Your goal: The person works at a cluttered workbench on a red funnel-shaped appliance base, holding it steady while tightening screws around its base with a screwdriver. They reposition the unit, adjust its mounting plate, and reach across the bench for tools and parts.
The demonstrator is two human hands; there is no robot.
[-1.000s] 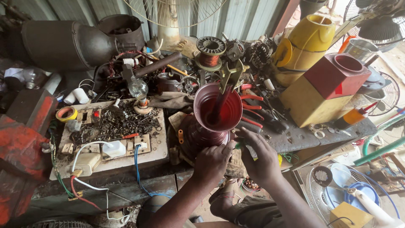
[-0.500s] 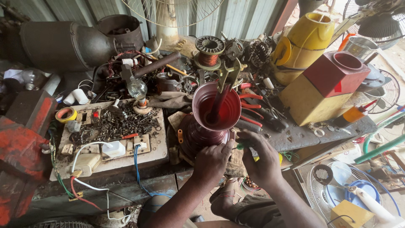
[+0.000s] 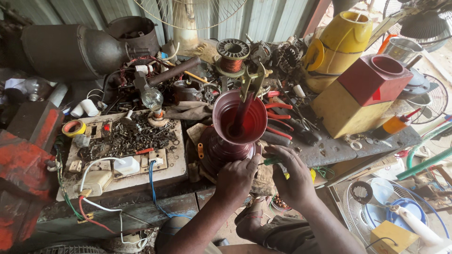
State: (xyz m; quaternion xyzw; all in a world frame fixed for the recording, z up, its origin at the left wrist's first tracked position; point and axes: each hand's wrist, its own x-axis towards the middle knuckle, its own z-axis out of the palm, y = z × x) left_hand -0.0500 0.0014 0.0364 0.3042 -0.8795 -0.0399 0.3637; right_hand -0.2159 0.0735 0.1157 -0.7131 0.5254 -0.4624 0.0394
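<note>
At the front edge of the worktop [image 3: 329, 150], little is changed from a second ago: the dark red motor housing [image 3: 230, 136] is still steadied by the closed left hand [image 3: 235, 181], and a green-handled screwdriver [image 3: 272, 161] is still gripped in the right hand [image 3: 294, 176], so the work stays at one spot.

A dark red, ribbed metal housing [image 3: 230, 141] stands upright at the tabletop's front edge, its round open mouth facing up, glossy red inside. A thin green-handled tool [image 3: 272, 160] lies level against its lower right side, tip toward the housing.
</note>
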